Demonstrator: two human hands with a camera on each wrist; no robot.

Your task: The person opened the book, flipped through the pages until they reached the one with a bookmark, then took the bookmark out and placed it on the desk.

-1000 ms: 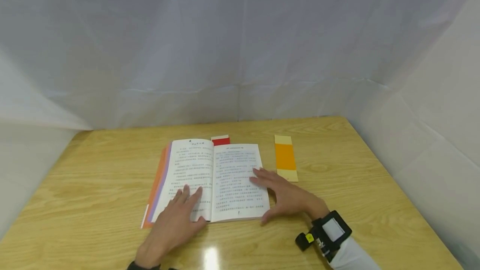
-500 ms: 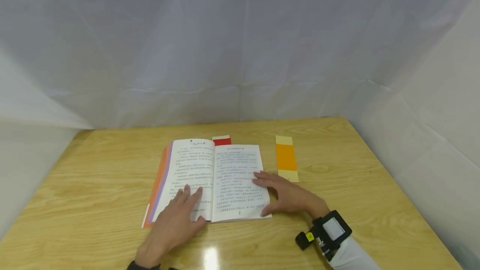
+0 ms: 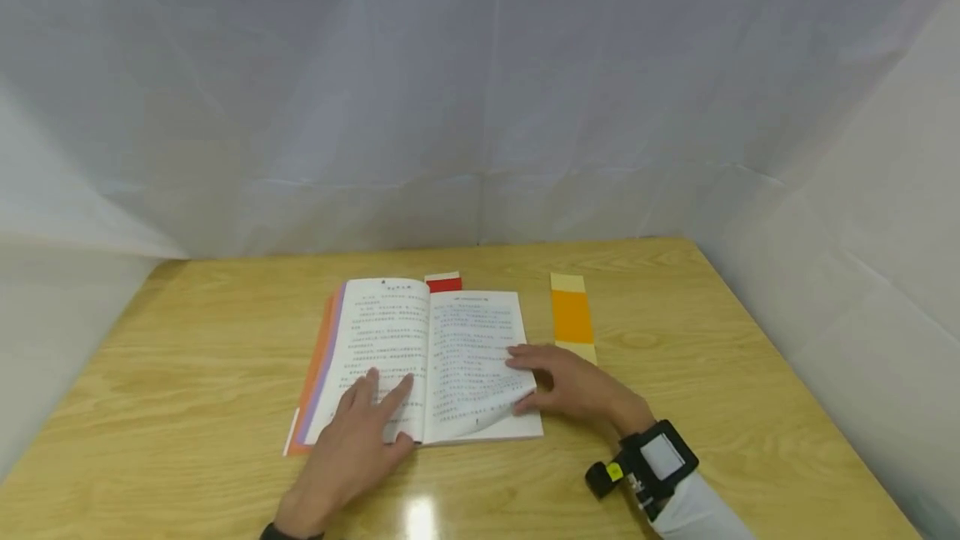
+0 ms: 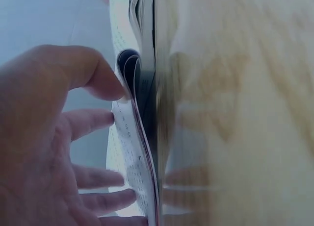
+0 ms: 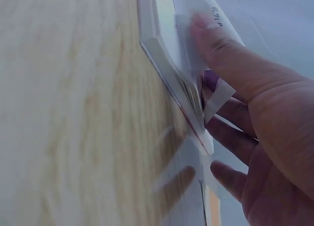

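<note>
- Book (image 3: 427, 357) lay open near the middle of the table (image 3: 187, 373), printed pages up, its orange and purple cover edges showing along the left side.
- Left hand (image 3: 352, 440) rested flat on the near part of the left page, fingers straight and slightly spread; in the left wrist view its thumb (image 4: 93, 74) touched the curled page edges.
- Right hand (image 3: 573, 386) pinched the near right corner of the right page, thumb under and fingers on top, so the corner curled up off the pages below.
- Red bookmark (image 3: 443, 281) stuck out from behind the book's far edge.
- Orange bookmark (image 3: 572, 317) lay flat on the table just right of the book, its near end beside the right hand.
</note>
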